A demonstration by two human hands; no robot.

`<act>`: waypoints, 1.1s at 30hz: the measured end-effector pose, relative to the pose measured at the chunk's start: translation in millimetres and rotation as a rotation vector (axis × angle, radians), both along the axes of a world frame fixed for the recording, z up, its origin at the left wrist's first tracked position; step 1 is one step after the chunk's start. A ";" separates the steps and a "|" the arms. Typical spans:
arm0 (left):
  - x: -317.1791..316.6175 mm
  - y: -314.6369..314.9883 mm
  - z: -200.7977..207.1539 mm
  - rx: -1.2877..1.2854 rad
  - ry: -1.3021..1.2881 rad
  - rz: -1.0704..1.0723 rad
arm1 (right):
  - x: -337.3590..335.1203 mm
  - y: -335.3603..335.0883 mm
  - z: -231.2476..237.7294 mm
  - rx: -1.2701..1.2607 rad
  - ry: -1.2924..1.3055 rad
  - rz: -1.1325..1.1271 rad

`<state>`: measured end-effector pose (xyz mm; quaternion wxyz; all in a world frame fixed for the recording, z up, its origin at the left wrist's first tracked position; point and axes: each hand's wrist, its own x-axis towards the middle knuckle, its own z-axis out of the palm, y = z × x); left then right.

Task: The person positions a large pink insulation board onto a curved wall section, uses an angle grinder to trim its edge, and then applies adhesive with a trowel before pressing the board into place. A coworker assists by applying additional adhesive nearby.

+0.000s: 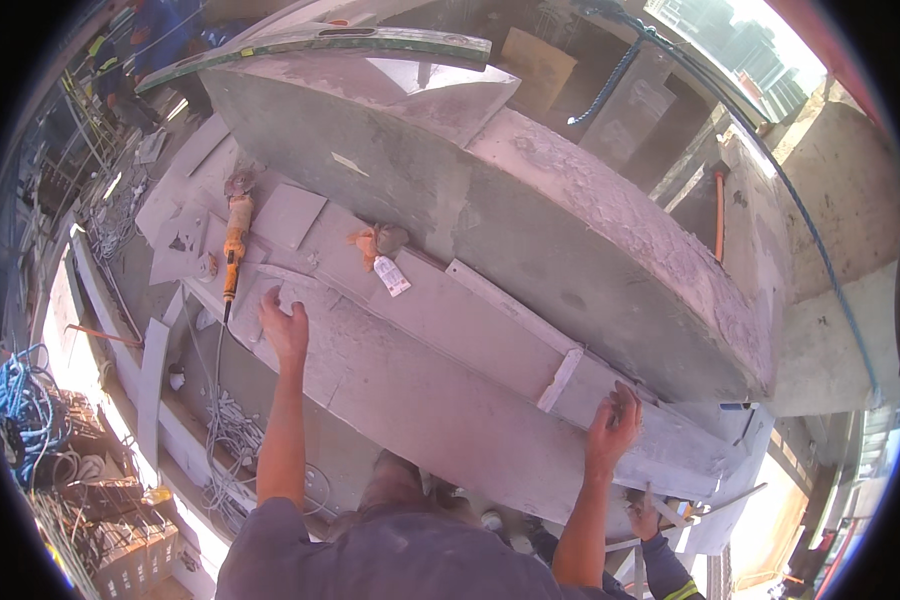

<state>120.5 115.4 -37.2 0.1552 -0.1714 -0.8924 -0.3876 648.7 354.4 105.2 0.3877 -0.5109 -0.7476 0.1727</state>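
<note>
My left hand (286, 327) is open above the pale stone slabs, its fingers apart and nothing in them. Just beyond it lies a yellow angle grinder (237, 232), its cord trailing toward me. My right hand (615, 428) is raised over the right part of the long grey slab (420, 383), fingers loosely bent and apart, with no object visible in them. Left of that hand lies a pale L-shaped square (510, 306). A white bottle (391, 277) rests between my hands, farther off, beside an orange and grey bundle (377, 241).
A curved concrete wall (530, 245) rises beyond the slabs, with a long level (320, 43) on top. At lower right, a co-worker's hand (645, 518) touches the slab area. Tangled cable (232, 440) and blue rope (22, 400) lie left; another rope (820, 240) hangs right.
</note>
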 end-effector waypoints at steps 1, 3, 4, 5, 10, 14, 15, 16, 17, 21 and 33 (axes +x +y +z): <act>-34.7 -11.8 13.1 -0.146 0.014 0.124 | -32.4 7.0 18.8 0.049 0.024 0.042; -103.5 -48.9 5.9 -0.395 0.040 0.299 | -87.6 30.6 47.4 0.191 0.074 0.158; -128.6 -60.6 0.4 -0.479 -0.054 0.333 | -110.0 44.4 58.9 0.263 0.096 0.215; -148.7 -65.9 -2.9 -0.561 -0.154 0.361 | -129.1 57.6 71.1 0.230 0.104 0.264; -263.3 -131.0 -64.3 -0.694 -0.331 0.192 | -194.0 117.3 85.8 0.193 0.043 0.368; -276.3 -87.9 -75.3 -0.496 -0.710 0.119 | -195.4 132.0 70.7 0.195 -0.105 0.300; -276.9 -95.0 -76.7 -0.399 -0.736 0.152 | -198.9 132.3 72.9 0.171 -0.112 0.300; -277.6 -102.2 -80.5 -0.309 -0.754 0.181 | -199.3 132.5 73.4 0.140 -0.116 0.294; -280.5 -112.5 -80.4 -0.219 -0.769 0.210 | -199.4 134.2 73.5 0.133 -0.155 0.304; -287.3 -100.3 -75.6 -0.236 -1.021 0.211 | -198.0 140.6 74.8 0.174 -0.246 0.345; -265.5 -61.9 -60.4 -0.069 -1.084 0.162 | -257.4 106.9 135.9 -0.108 0.156 0.724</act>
